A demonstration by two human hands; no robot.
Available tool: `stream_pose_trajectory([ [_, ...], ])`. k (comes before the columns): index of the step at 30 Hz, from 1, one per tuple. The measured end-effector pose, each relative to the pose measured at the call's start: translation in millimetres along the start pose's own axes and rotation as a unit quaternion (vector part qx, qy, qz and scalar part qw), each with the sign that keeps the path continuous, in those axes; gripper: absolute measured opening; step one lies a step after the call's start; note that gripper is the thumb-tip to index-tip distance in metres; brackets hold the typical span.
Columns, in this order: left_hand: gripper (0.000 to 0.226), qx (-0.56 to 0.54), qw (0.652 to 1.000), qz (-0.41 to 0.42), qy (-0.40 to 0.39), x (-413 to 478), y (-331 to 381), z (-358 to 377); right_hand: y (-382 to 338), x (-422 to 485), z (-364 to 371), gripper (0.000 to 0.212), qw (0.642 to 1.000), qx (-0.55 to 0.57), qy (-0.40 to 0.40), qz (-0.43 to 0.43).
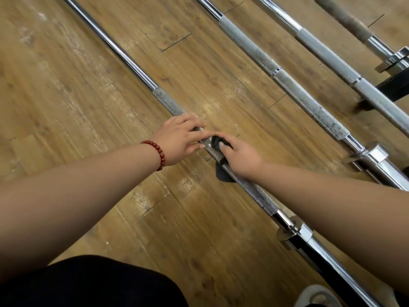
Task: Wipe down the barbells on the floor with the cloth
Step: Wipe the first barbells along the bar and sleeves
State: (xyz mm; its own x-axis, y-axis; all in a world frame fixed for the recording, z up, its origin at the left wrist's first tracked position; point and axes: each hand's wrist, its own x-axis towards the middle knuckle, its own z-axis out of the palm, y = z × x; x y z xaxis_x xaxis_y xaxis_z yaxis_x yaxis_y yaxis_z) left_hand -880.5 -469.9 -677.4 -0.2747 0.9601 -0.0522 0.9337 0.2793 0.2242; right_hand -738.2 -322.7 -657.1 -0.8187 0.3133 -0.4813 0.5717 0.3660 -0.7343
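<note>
Several chrome barbells lie side by side on the wooden floor, running from upper left to lower right. The nearest barbell (163, 100) has a knurled grip section. My left hand (179, 140), with a red bead bracelet on the wrist, rests on that knurled part with the fingers laid over the bar. Just to its right, my right hand (241, 158) grips a black cloth (222, 171) wrapped around the same bar; part of the cloth hangs below the bar onto the floor. A second barbell (294, 91) and a third barbell (345, 65) lie further right.
A fourth bar (345, 21) shows at the top right, with a collar and a dark base beside it. The nearest bar's collar (292, 229) sits at lower right. A light shoe (316, 298) and my dark-clothed leg (93, 284) are at the bottom.
</note>
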Motion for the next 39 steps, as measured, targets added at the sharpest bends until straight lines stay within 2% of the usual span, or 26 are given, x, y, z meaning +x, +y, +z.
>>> stream_pose_trajectory([
  [4,0.049,-0.011,1.000,0.003,0.004,1,-1,-1,8,3,-9,0.023,0.992,0.077,-0.055,0.083],
  [7,0.048,-0.006,1.000,0.009,0.014,0,-3,0,32,-13,-23,0.026,0.947,0.238,-0.153,0.154],
  [8,0.047,-0.002,1.000,0.011,0.019,0,-4,0,36,-13,-24,0.029,0.938,0.257,-0.174,0.157],
  [13,0.047,-0.008,1.000,0.008,0.022,0,-7,4,28,8,-11,0.029,0.916,0.344,-0.120,0.169],
  [19,0.048,-0.013,1.000,0.008,0.019,-2,-6,4,41,6,-12,0.031,0.927,0.310,-0.141,0.157],
  [23,0.046,-0.007,0.999,0.015,0.047,-2,-9,7,22,16,-12,0.029,0.927,0.317,-0.115,0.164],
  [27,0.045,-0.004,0.997,0.022,0.070,-2,-10,11,12,20,-3,0.043,0.924,0.337,-0.108,0.144],
  [29,0.045,-0.014,0.998,0.016,0.063,-3,-9,10,19,14,0,0.053,0.941,0.296,-0.099,0.133],
  [31,0.046,-0.022,0.998,0.007,0.056,-3,-9,10,26,10,0,0.045,0.956,0.253,-0.084,0.119],
  [33,0.045,-0.019,0.998,0.008,0.064,-3,-10,13,22,15,-1,0.042,0.954,0.260,-0.083,0.127],
  [36,0.044,-0.017,0.997,0.011,0.077,-1,-10,14,8,33,1,0.055,0.944,0.287,-0.090,0.136],
  [39,0.046,-0.024,0.998,0.001,0.058,-2,-10,10,11,35,5,0.041,0.909,0.361,-0.124,0.169],
])
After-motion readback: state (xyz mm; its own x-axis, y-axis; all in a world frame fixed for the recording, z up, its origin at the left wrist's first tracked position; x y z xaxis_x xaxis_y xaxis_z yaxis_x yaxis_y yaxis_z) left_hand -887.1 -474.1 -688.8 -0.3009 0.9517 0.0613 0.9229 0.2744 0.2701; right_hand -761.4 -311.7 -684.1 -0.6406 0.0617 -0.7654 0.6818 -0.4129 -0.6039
